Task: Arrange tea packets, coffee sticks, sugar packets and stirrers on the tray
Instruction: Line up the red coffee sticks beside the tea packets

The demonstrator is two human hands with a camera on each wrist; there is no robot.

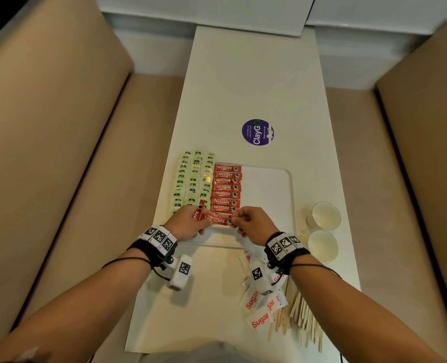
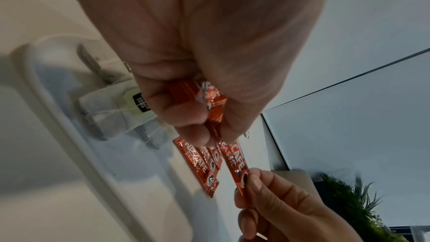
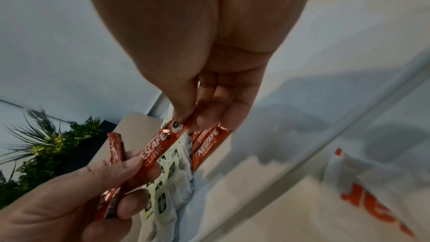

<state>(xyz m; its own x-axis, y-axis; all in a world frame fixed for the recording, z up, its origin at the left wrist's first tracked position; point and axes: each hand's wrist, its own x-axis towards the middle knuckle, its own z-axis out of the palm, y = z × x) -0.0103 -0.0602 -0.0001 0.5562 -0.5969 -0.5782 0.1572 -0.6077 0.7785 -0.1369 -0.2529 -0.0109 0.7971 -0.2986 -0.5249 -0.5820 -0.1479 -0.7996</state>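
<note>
On the white tray point(image 1: 282, 179) lie three tea-packet columns point(image 1: 191, 179) and some nine coffee sticks point(image 1: 226, 188) (overlapping, count uncertain). Left hand point(image 1: 187, 224) grips spare sticks point(image 1: 198, 212); right hand point(image 1: 253, 225) pinches one stick point(image 1: 221, 221), held between both hands.

At mid-frame a white tray point(image 1: 282, 179) lies on the long white tabletop point(image 1: 256, 74). Pale green tea packets point(image 1: 192, 179) fill its left side, with a column of red coffee sticks point(image 1: 226, 188) just to their right. Below the column, the left hand point(image 1: 188, 224) grips spare sticks while the right hand point(image 1: 253, 225) pinches the end of one stick point(image 1: 221, 221), apparently held between both. Sugar packets point(image 1: 259, 307), wooden stirrers point(image 1: 303, 320) and two cups point(image 1: 323, 230) sit lower right.
</note>
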